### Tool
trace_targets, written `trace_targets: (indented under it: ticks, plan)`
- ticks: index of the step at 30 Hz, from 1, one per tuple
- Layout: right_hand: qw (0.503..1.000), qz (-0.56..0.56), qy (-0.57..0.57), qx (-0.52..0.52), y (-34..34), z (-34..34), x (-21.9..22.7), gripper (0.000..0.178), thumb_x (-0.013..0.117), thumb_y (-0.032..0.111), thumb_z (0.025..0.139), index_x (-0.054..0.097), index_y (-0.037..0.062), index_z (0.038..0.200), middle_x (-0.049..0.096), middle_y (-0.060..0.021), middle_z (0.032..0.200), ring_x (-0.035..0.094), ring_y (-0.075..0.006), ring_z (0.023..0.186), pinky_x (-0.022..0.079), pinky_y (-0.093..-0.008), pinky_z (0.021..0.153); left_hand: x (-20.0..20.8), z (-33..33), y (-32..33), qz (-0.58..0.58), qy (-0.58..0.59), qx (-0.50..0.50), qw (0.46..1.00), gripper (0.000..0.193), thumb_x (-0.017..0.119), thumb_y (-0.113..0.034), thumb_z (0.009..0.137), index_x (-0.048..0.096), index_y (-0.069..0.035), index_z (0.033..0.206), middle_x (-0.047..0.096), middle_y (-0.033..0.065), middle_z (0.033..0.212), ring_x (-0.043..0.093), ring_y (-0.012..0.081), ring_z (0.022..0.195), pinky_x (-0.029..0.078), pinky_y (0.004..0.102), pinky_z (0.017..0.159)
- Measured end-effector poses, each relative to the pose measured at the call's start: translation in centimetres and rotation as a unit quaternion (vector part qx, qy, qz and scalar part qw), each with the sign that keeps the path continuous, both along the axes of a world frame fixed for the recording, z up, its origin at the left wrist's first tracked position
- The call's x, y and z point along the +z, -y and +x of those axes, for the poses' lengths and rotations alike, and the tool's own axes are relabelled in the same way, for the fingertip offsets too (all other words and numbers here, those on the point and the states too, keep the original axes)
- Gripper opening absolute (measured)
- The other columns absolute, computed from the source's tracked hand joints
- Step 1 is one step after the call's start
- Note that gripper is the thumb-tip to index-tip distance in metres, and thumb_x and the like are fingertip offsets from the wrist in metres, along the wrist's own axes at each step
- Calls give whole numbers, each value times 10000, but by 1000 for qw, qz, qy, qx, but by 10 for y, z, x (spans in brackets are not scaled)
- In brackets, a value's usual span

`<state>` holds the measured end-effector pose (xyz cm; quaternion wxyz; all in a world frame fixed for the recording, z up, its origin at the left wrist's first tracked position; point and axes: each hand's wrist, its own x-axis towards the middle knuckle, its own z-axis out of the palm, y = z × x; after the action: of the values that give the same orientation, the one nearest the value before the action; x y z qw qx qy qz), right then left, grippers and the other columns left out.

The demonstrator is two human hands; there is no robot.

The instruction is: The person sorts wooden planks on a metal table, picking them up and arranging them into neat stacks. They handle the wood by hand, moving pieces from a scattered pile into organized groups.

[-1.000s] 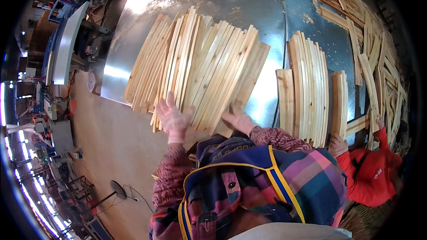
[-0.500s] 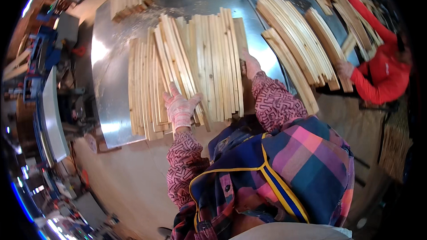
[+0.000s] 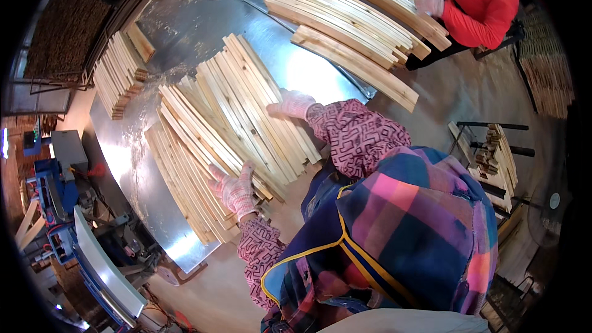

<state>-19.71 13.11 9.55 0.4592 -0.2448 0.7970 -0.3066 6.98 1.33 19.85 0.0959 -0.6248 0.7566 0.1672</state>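
A wide pile of pale curved wooden slats point(image 3: 228, 117) lies on a shiny metal table point(image 3: 132, 160). My left hand point(image 3: 233, 186), in a pink knit glove, rests flat with fingers spread on the near ends of the slats at the table's front edge. My right hand point(image 3: 291, 103), also gloved, lies on the right side of the same pile, pressing against the slats' edge. Neither hand is seen closed around a slat. My patterned sleeves and plaid apron fill the lower middle.
A second stack of longer curved slats point(image 3: 351, 21) lies further along the table, where a person in a red top point(image 3: 478, 0) handles them. Shorter slat bundles point(image 3: 117, 71) sit at the table's left. A rack of wood pieces point(image 3: 493, 154) stands right; machinery point(image 3: 68, 209) stands left.
The view has swung, so the table now runs diagonally. My right hand moved off the pile's near end to its right side; my left hand stays on the near slat ends.
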Motion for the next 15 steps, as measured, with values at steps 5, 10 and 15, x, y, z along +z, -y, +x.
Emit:
trace_targets:
  ticks: [5,10,15]
  plan:
    - [992,49,-107,-38,-27,3,-16,846,557,653,896,462,5,1433,625,-219,1314,597,-362,1204,461,-444,1037,-3,-18,-3,9,-17,-32,999,1265,820,-646,662,145,-188,1629,174,282,1627,240,422,1504,325,449,1190]
    - [979,-4,-197,51,-142,5,38,832,654,512,837,430,32,1479,547,-249,1394,523,-410,1289,419,-463,1089,-5,-20,-20,-125,19,-71,989,1143,808,-563,734,202,-162,1616,228,288,1603,297,434,1467,307,467,1186]
    - [915,229,-324,-74,-344,-29,-2,936,753,329,704,367,71,1517,382,-232,1525,397,-420,1382,378,-457,1141,-7,-54,-62,-116,-287,-198,930,888,807,-318,816,359,-121,1557,340,214,1577,361,363,1435,381,451,1141]
